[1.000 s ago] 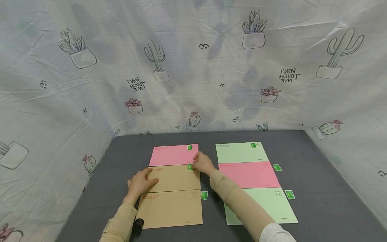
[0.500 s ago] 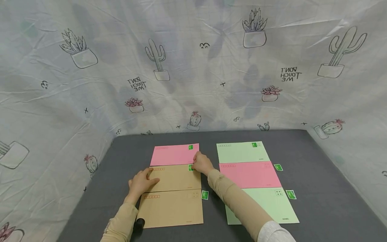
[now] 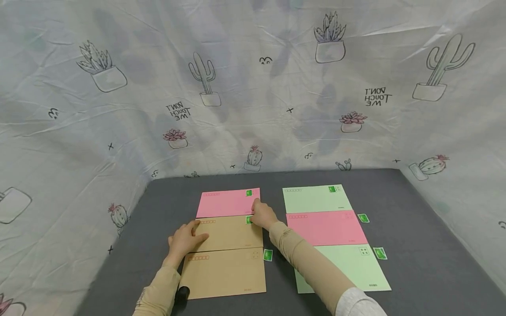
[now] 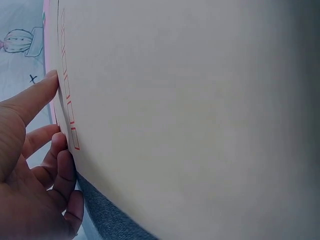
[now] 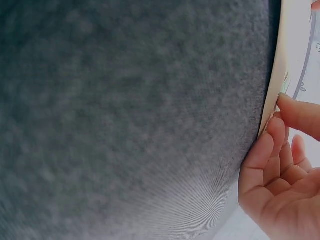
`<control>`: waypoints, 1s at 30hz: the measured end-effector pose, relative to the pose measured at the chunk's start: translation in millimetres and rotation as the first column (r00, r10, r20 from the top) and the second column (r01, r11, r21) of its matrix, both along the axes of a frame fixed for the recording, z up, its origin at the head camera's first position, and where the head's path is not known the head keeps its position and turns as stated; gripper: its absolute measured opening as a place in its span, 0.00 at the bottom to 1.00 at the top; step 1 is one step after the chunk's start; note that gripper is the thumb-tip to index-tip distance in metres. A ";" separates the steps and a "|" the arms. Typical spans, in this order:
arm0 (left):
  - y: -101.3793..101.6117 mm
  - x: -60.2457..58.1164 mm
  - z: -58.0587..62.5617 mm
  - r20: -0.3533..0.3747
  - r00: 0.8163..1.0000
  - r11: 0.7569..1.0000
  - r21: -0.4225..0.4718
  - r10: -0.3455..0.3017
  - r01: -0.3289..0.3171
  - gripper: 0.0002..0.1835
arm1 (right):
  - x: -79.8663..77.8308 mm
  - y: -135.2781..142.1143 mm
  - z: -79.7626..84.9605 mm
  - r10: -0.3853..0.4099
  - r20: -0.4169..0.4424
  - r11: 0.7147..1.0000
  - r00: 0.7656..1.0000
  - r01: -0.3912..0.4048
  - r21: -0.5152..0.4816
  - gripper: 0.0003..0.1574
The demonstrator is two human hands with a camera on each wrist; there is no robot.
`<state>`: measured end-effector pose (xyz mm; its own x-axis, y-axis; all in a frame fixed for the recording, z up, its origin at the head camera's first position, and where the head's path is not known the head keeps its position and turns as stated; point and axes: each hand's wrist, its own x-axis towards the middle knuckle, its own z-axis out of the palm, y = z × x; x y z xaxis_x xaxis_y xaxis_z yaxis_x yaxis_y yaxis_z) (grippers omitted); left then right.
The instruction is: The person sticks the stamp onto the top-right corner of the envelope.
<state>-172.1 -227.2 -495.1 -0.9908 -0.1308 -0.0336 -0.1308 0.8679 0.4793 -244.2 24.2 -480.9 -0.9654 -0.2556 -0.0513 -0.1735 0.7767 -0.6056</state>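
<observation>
Right hand (image 3: 265, 215), fingers bent, touches the small green, white-edged stamp (image 3: 248, 220) at the upper right corner of the middle tan paper envelope (image 3: 229, 236), probably to seat it (pinched or pressed, I cannot tell). Left hand (image 3: 185, 240), loosely spread, rests at the opposite edge, likely steadying the envelope.

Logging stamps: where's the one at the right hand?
Head view: the stamp sits at upper right on the farther brown envelope, partly behind the right hand.

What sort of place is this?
Probably a curtained-off tabletop recording spot: cactus-print cloth hangs behind and beside a dark table, with envelopes and stamps laid out.
</observation>
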 end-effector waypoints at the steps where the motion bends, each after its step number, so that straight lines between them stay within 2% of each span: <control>1: 0.0 0.1 -0.1 0.001 1.000 1.000 0.000 0.000 0.000 0.34 | 0.5 -0.1 -0.3 0.003 -0.001 1.000 1.000 -0.003 0.005 0.13; 9: -0.7 0.4 -0.6 0.001 1.000 1.000 -0.006 0.005 -0.004 0.34 | 3.5 -1.7 -1.4 0.050 -0.029 0.998 0.998 -0.049 0.049 0.06; 19: 0.5 1.3 2.8 -0.005 1.000 1.000 0.004 0.000 0.000 0.35 | 5.4 3.6 0.0 0.059 -0.070 0.998 0.996 -0.058 0.016 0.08; 25: 5.1 3.4 12.5 -0.023 1.000 1.000 0.008 -0.010 0.011 0.34 | 5.3 9.4 5.1 0.069 -0.071 0.997 0.995 -0.071 -0.024 0.06; 30: 12.2 3.4 21.9 -0.083 0.996 0.999 -0.041 -0.032 0.028 0.30 | 7.1 14.3 14.8 0.082 -0.059 0.992 0.995 -0.088 -0.095 0.06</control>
<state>-168.7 -215.0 -473.2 -0.9935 -0.1005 0.0539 -0.0655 0.8896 0.4521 -237.2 38.5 -466.2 -0.9407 -0.3379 0.0299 -0.2709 0.6954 -0.6656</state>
